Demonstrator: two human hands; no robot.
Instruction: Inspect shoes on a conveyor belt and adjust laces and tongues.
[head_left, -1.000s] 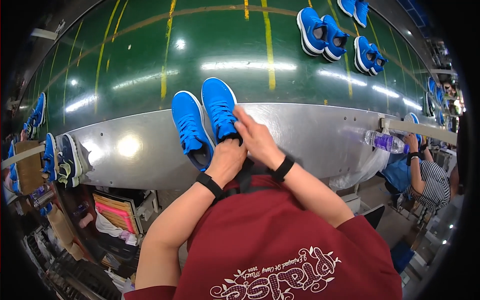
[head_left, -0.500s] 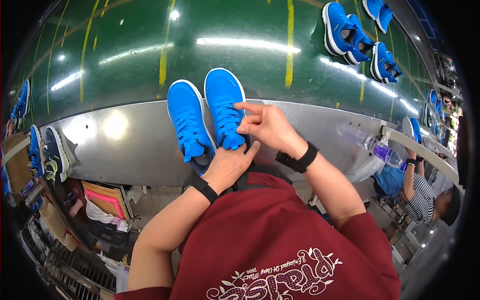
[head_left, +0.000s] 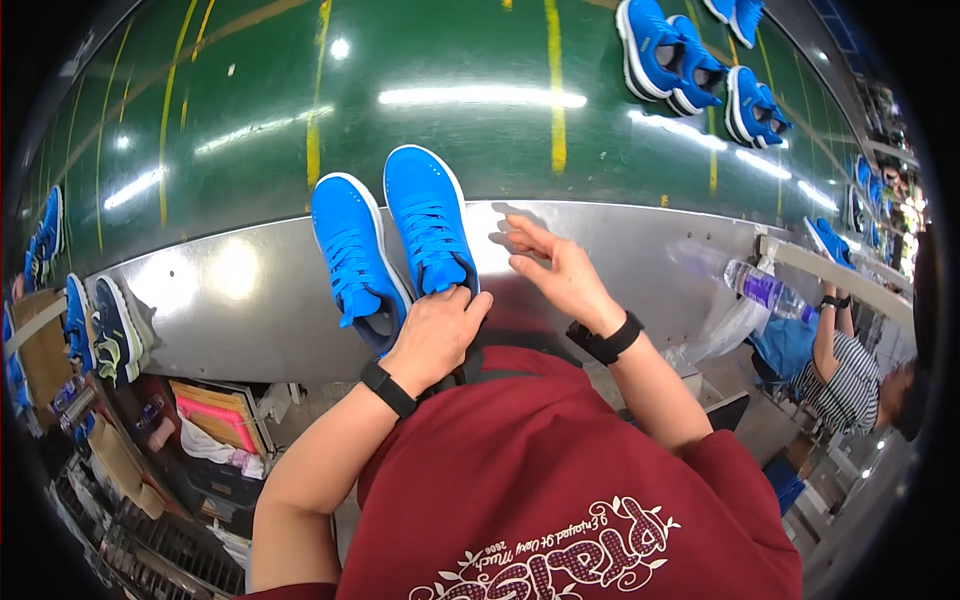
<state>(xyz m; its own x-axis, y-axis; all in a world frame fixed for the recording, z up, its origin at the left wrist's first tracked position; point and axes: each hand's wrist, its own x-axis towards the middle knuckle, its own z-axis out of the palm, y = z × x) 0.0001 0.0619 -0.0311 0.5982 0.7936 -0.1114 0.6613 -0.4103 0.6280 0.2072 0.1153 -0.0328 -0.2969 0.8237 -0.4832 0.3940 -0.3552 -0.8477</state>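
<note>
Two blue lace-up sneakers with white soles stand side by side, toes pointing away from me, across the steel table edge and the green belt. My left hand (head_left: 436, 330) is closed around the heel and opening of the right sneaker (head_left: 428, 218), hiding its back. Just to its left, the left sneaker (head_left: 350, 245) shows its laces, tongue and dark lining, and my left wrist is close to its heel. My right hand (head_left: 563, 274) hovers over the steel to the right of the pair. Its fingers are apart and hold nothing.
Several blue sneakers (head_left: 655, 50) stand on the green belt (head_left: 450, 125) at the far right. A bottle with a purple label (head_left: 765, 290) lies by a rail at right, near a seated person in a striped shirt (head_left: 842, 385). Dark sneakers (head_left: 116, 328) stand at left.
My right hand has left the laces of the right sneaker and moved right, opening its fingers. My left hand stays at that sneaker's heel. The pair sits slightly further left in view.
</note>
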